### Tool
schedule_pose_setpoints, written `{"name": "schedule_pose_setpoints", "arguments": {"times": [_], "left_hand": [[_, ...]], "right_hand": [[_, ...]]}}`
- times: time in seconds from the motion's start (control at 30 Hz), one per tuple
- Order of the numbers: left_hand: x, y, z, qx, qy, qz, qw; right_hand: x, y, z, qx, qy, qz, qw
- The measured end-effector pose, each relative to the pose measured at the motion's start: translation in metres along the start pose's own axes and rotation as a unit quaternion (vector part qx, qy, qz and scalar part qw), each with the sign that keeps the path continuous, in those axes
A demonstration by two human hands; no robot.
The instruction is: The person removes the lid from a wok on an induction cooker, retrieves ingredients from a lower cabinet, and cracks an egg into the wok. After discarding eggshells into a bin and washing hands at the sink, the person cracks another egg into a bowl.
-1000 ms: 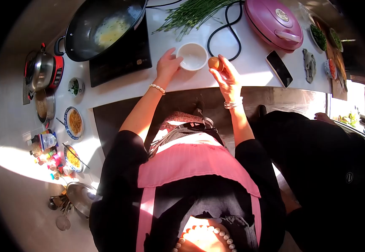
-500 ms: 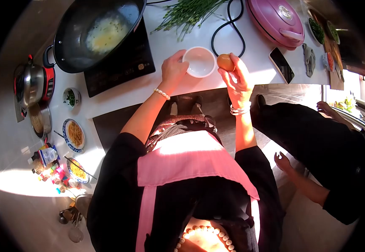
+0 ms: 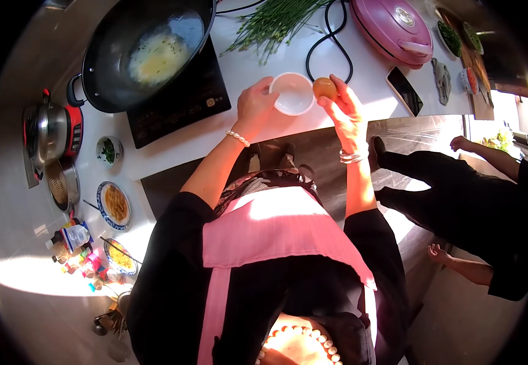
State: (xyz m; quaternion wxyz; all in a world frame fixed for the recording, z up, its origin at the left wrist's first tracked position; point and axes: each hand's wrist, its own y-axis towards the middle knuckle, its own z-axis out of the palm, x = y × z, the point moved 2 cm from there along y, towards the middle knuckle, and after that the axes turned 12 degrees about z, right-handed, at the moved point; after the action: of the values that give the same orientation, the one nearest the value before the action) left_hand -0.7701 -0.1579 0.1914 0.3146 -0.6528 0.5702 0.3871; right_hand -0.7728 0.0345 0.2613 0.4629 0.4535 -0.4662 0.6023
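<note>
A brown egg [image 3: 325,89] is held between the thumb and fingers of my right hand [image 3: 348,112], beside the right rim of a white bowl [image 3: 292,94]. My left hand [image 3: 256,104] has its fingers at the bowl's left side, holding it on the white counter. Behind my left hand, a large black wok [image 3: 109,67] stands on a black induction cooktop [image 3: 179,100], with a pale yellow, green-flecked mixture [image 3: 159,58] in it. Green stalks [image 3: 273,24] lie behind the bowl.
A black cable [image 3: 331,58], a pink round appliance [image 3: 392,30] and a phone [image 3: 404,91] lie to the right. At the left are a steel pot [image 3: 51,134], a small bowl of greens [image 3: 109,150], plates of food [image 3: 114,205] and bottles. Another person [image 3: 465,201] is at the right.
The egg and my right hand have moved slightly right and outward with the view, staying beside the bowl. My left hand stays at the bowl. The other person has shifted away to the right.
</note>
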Motion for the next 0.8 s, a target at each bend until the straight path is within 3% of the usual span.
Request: {"name": "schedule_pose_setpoints", "arguments": {"times": [0.1, 0.2, 0.3, 0.37, 0.6, 0.7, 0.8], "left_hand": [[-0.033, 0.009, -0.032, -0.036, 0.081, 0.026, 0.996], [-0.046, 0.026, -0.030, 0.026, -0.256, 0.120, 0.959], [-0.056, 0.032, -0.025, 0.198, -0.255, 0.046, 0.945], [-0.052, 0.034, -0.020, 0.183, -0.248, 0.086, 0.947], [-0.036, 0.031, -0.010, 0.201, -0.212, 0.100, 0.951], [-0.032, 0.032, -0.005, 0.188, -0.254, 0.047, 0.948], [-0.043, 0.034, -0.007, 0.224, -0.151, 0.068, 0.960]], "right_hand": [[0.021, 0.005, 0.001, 0.097, 0.070, 0.167, 0.979], [0.011, 0.023, 0.000, 0.145, 0.075, 0.249, 0.955], [-0.004, 0.031, 0.001, 0.160, 0.089, 0.289, 0.940], [-0.002, 0.029, 0.008, 0.164, 0.086, 0.298, 0.937], [-0.017, 0.025, 0.017, 0.082, -0.193, 0.156, 0.965], [-0.024, 0.028, 0.019, 0.064, -0.265, 0.114, 0.955], [-0.028, 0.029, 0.022, 0.058, -0.300, 0.071, 0.950]]}}
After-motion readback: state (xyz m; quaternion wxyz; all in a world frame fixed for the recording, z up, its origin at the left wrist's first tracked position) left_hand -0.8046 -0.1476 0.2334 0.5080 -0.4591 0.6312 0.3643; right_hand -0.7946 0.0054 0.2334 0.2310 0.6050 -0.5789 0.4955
